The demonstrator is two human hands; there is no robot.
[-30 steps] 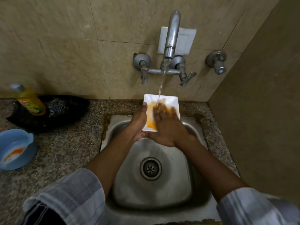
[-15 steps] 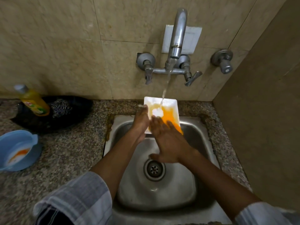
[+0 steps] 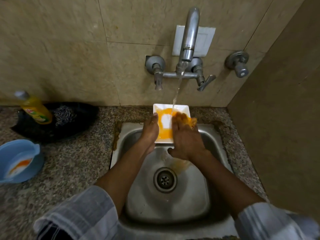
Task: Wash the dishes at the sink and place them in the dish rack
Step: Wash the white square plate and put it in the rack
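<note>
A white square plate point(image 3: 165, 119) smeared with orange sauce is held tilted over the steel sink point(image 3: 213, 135), under the water running from the tap point(image 3: 189, 35). My left hand point(image 3: 149, 132) grips the plate's left edge. My right hand point(image 3: 186, 137) lies flat on the plate's right half, fingers spread, rubbing the sauce under the stream. Orange water runs off the plate's right corner and down towards the drain point(image 3: 164, 179).
On the granite counter to the left stand a blue bowl point(image 3: 20, 160) with orange residue, a yellow dish-soap bottle point(image 3: 35, 108) and a steel scrubber point(image 3: 65, 115) in a black dish point(image 3: 81, 118). A wall stands close on the right. No dish rack is in view.
My right hand has slid up the plate into the stream again. Orange water now runs off the plate into the sink basin.
</note>
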